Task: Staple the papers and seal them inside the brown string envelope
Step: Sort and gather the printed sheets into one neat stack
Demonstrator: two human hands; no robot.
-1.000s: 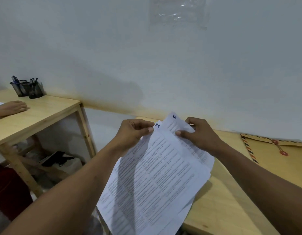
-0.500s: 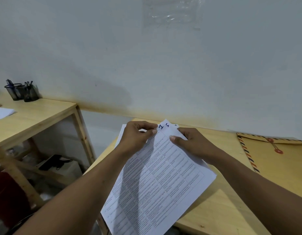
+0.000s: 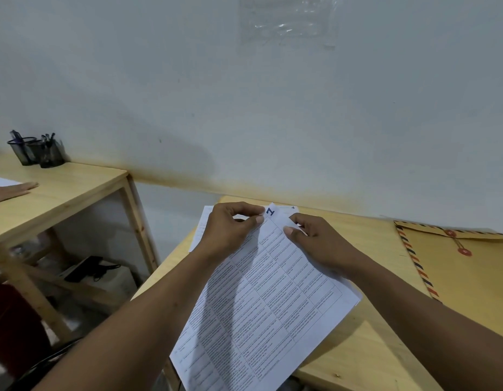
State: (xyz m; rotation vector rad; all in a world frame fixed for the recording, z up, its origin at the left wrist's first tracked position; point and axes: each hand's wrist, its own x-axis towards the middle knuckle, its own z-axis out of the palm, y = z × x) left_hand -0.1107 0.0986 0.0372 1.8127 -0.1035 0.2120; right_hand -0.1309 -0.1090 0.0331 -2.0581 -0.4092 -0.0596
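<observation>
Head view: the papers [image 3: 261, 300] occupy centre frame, lowered since a second ago from a raised, fanned hold to near the wooden desk [image 3: 366, 362], edges now closer to square. Left hand [image 3: 230, 232] pinches the top corner; right hand [image 3: 318, 244] grips the top edge beside it. The brown string envelope [image 3: 464, 277] lies at right, untouched. No stapler in view; stapling judged pending.

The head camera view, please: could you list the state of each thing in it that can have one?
Papers: loose stack, gripped at the top corner, lower end hanging past the desk edge.
Left hand: pinching the papers.
Right hand: pinching the papers.
Brown string envelope: flat on the desk, flap down.
Pen holders: upright, holding pens.
</observation>
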